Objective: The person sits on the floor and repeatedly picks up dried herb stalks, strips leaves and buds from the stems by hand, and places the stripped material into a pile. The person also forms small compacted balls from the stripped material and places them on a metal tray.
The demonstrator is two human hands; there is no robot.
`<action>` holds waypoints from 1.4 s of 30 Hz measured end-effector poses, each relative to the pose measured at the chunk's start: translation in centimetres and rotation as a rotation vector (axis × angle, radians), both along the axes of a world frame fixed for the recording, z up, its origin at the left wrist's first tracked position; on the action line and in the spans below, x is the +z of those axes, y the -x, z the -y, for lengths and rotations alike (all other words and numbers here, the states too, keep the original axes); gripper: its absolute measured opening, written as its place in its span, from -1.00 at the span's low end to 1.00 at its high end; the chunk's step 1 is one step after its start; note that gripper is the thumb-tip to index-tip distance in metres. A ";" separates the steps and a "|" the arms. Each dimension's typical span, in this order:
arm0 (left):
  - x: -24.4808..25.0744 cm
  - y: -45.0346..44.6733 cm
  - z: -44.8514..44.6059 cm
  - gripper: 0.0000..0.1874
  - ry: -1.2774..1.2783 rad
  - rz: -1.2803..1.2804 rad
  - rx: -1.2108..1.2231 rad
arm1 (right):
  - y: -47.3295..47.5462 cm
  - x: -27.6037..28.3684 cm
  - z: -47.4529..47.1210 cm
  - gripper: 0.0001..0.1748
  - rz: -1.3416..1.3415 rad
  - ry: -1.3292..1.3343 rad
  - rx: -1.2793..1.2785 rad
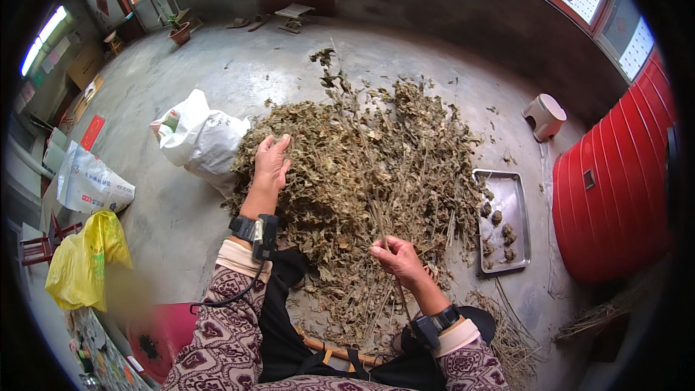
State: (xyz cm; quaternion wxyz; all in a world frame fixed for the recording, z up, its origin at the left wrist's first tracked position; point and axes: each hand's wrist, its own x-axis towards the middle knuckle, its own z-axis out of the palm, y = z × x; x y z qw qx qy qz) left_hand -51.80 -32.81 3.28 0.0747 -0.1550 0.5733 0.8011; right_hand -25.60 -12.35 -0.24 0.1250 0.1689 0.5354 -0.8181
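A large heap of dried leafy plants (336,174) lies on the floor before me. My right hand (402,260) pinches the lower part of a long dried plant stalk (362,138) between thumb and fingers; its leafy top points away from me over the heap. My left hand (273,162) is at the heap's left side, fingers apart and slightly curled, with nothing seen in it. On the right, a metal tray (524,217) holds several small dark clumps (509,233). A white woven sack (217,144) stands against the heap's left edge.
A red ribbed tank (608,184) and a pale stool (544,117) stand at the right. Bare stalks (507,331) lie near my right knee. At the left are a yellow plastic bag (89,266), a printed sack (95,182) and a pink stool (165,336). A potted plant (179,33) stands farther back.
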 end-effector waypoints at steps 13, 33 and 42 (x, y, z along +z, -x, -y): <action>1.7 -8.3 -6.5 -0.80 0.471 -0.637 -0.005 | 1.2 -1.2 0.7 -0.70 -0.194 -0.427 -0.066; -0.4 -10.5 -8.8 -0.55 -0.548 0.296 -0.784 | 1.2 1.1 1.2 -0.79 -0.063 0.198 0.007; -0.3 -11.8 -9.6 -0.66 -0.241 0.203 -0.588 | 1.9 0.0 1.5 -0.78 -0.225 -0.405 -0.231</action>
